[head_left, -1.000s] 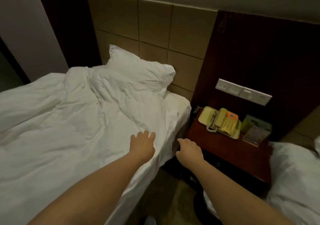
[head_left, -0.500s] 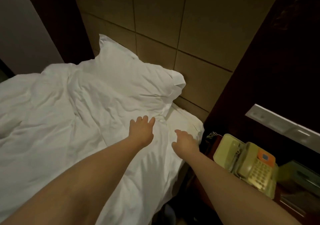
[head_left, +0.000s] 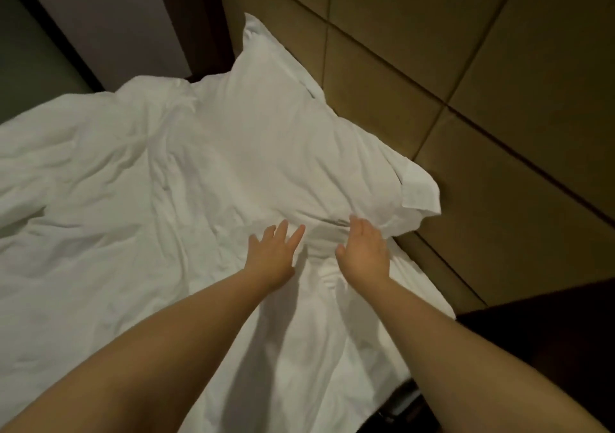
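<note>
Beige padded headboard panels (head_left: 499,83) fill far right. Rumpled white cotton duvet (head_left: 100,216) covers bed, left to near. Plump white pillow (head_left: 283,126) leans on headboard, far centre. Left hand (head_left: 273,256), fingers spread, just before pillow's near edge. Right hand (head_left: 366,253), fingers straight together, touching pillow's near right corner.

Two bare forearms (head_left: 173,349) are extended forward side by side, the left hand (head_left: 274,256) held palm down with fingers straight and spread, the right hand (head_left: 364,253) held close beside it, fingers straight and together, thumb apart.
</note>
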### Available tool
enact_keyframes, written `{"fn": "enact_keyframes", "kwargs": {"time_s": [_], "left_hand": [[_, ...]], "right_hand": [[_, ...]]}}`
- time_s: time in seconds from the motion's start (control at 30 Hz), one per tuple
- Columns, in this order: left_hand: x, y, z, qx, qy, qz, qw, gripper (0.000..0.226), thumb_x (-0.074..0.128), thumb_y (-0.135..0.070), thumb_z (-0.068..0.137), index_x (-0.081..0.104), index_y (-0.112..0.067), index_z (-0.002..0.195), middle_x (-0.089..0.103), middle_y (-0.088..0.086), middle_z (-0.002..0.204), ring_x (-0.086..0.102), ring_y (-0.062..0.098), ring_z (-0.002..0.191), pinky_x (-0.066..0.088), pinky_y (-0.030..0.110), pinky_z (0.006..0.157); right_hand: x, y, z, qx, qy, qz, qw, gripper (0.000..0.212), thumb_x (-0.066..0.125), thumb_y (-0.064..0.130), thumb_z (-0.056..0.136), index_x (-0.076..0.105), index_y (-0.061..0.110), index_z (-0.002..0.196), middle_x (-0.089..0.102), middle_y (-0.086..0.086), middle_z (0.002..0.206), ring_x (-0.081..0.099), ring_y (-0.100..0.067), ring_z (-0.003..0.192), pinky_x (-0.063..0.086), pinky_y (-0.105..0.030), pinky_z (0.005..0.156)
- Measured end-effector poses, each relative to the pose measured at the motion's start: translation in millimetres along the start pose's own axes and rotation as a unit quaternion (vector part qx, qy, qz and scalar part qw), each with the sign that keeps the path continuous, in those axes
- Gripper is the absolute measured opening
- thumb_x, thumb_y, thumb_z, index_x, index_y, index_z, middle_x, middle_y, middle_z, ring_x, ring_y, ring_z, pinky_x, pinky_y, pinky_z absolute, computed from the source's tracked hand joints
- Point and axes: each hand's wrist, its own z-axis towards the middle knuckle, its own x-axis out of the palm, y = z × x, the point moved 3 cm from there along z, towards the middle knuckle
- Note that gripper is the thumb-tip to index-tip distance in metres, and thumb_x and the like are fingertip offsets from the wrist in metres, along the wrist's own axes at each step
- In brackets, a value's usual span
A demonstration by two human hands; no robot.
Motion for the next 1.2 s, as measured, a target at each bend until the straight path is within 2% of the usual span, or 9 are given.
{"fn": "enact_keyframes", "kwargs": {"time_s": [0.1,0.27,0.43,0.53,0.63,0.8,0.97,1.1,1.2], "left_hand": [[-10.8,8.0,30.2,-0.019,-0.020,-0.010,1.000,0.086,0.058,-0.031,0.090,-0.003,-0.030,0.151,0.003,0.009,0.158,0.012,0.031,0.143,0.028,0.050,0.106],[-29.2,13.4,79.1,-0.045,-0.044,-0.049,0.997,0.095,0.063,-0.041,0.086,-0.007,-0.032,0.149,-0.001,0.013,0.157,0.014,0.036,0.141,0.029,0.052,0.105],[-11.0,30.0,110.4,-0.157,0.017,-0.190,0.969,0.115,0.071,-0.048,0.078,-0.022,-0.039,0.145,-0.017,0.017,0.156,0.021,0.046,0.137,0.029,0.048,0.110],[6.9,40.5,115.8,-0.216,0.042,-0.270,0.937,0.126,0.075,-0.054,0.072,-0.029,-0.039,0.142,-0.022,0.022,0.153,0.013,0.046,0.140,0.026,0.045,0.113],[7.3,45.3,122.4,-0.249,0.043,-0.339,0.906,0.132,0.076,-0.056,0.068,-0.034,-0.039,0.139,-0.021,0.024,0.152,0.008,0.044,0.142,0.025,0.045,0.113],[-36.8,40.0,157.5,-0.160,-0.013,-0.403,0.901,0.143,0.080,-0.058,0.060,-0.047,-0.041,0.122,-0.023,0.023,0.152,0.008,0.037,0.144,0.025,0.043,0.113],[-58.1,24.5,176.9,-0.039,-0.036,-0.430,0.901,0.145,0.083,-0.054,0.056,-0.045,-0.042,0.122,-0.010,0.016,0.156,0.014,0.033,0.143,0.028,0.041,0.113],[-36.0,51.1,177.0,-0.016,0.028,-0.413,0.910,0.126,0.077,-0.048,0.071,-0.023,-0.032,0.146,0.003,0.010,0.158,0.013,0.027,0.144,0.025,0.039,0.115],[-38.5,69.7,171.7,0.012,0.081,-0.353,0.932,0.100,0.069,-0.035,0.084,-0.002,-0.020,0.153,0.017,0.008,0.157,0.025,0.025,0.141,0.027,0.033,0.110]], "right_hand": [[-21.9,9.4,52.2,-0.071,-0.028,-0.065,0.995,0.065,0.047,0.024,0.092,0.020,0.014,0.150,0.026,-0.010,0.153,0.027,-0.028,0.138,0.022,-0.038,0.112],[-56.1,16.8,124.3,-0.070,-0.046,-0.145,0.986,0.072,0.046,0.043,0.095,0.012,0.015,0.151,0.022,-0.013,0.154,0.020,-0.029,0.142,0.017,-0.040,0.115],[-50.0,20.8,172.3,0.019,0.063,-0.124,0.990,0.090,0.053,0.059,0.087,0.009,0.012,0.150,0.036,-0.015,0.144,0.036,-0.032,0.132,0.032,-0.039,0.104],[-43.5,33.5,182.7,0.018,0.078,-0.080,0.994,0.044,0.047,0.033,0.098,0.034,0.005,0.129,0.059,-0.013,0.120,0.058,-0.031,0.106,0.039,-0.032,0.074],[-69.3,57.7,171.9,-0.045,0.032,-0.061,0.997,0.023,0.038,0.020,0.101,0.042,0.005,0.118,0.062,-0.014,0.108,0.059,-0.032,0.095,0.039,-0.034,0.071],[-142.7,90.1,131.8,-0.159,-0.031,-0.061,0.985,0.022,0.040,0.021,0.100,0.040,0.008,0.118,0.063,-0.014,0.092,0.060,-0.035,0.081,0.040,-0.037,0.065],[-171.9,89.6,117.6,-0.115,-0.067,0.053,0.990,0.026,0.044,0.020,0.099,0.043,0.011,0.123,0.064,-0.014,0.091,0.059,-0.031,0.080,0.040,-0.035,0.063],[-143.9,82.6,135.6,-0.067,-0.039,0.026,0.997,0.034,0.044,0.025,0.098,0.040,0.013,0.131,0.054,0.000,0.074,0.051,-0.022,0.070,0.038,-0.034,0.060],[-123.7,76.5,143.4,-0.025,-0.039,-0.038,0.998,0.044,0.045,0.026,0.096,0.036,0.015,0.137,0.058,-0.002,0.087,0.054,-0.024,0.078,0.039,-0.032,0.065]]}}
